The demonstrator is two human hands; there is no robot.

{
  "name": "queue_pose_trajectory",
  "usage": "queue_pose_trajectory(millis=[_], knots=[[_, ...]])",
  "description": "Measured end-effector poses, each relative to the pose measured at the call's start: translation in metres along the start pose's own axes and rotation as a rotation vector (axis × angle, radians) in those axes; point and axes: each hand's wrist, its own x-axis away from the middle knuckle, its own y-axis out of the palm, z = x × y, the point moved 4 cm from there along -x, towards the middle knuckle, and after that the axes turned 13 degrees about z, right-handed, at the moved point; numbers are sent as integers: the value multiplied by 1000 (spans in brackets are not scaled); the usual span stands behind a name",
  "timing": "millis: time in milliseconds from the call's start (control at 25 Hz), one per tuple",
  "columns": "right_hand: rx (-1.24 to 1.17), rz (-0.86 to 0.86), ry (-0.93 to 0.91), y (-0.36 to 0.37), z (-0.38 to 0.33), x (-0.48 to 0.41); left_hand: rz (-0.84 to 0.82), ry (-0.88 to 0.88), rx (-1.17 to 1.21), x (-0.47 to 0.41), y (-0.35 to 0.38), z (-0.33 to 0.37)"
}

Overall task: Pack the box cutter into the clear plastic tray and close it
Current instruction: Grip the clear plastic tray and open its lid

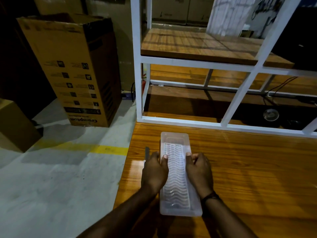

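Note:
A long clear plastic tray [176, 170] with a wavy ribbed surface lies lengthwise on the wooden table [248, 169]. My left hand [155, 172] grips its left edge, thumb on top. Along the right edge sits my right hand [199, 170], thumb likewise pressed on the tray. A dark, slim object, likely the box cutter [147, 152], lies on the table just left of my left hand, partly hidden by it. Whether the tray is open or closed I cannot tell.
A white metal shelf frame [139, 74] with wooden shelves stands at the table's far edge. A tall cardboard box [77, 71] stands on the concrete floor to the left, a smaller box [15, 124] at far left. The table's left edge runs close to my left hand.

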Motion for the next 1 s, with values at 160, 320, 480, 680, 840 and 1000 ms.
queue_pose_trajectory(millis=[160, 320, 480, 680, 840, 1000], knots=[[114, 79, -124, -7, -10, 5, 54, 101, -125, 14, 1, 4], [99, 107, -149, -8, -12, 6, 72, 95, -153, 13, 0, 7], [89, 109, -147, -8, -13, 6, 72, 98, -164, 14, 1, 8], [34, -18, -78, -15, -7, 6, -31, 159, 6, 18, -12, -2], [5, -148, -87, -40, 4, 38, -169, 76, 76, 53, -28, -18], [-4, -141, -121, -50, 9, 57, -188, 82, 23, 69, -31, -15]])
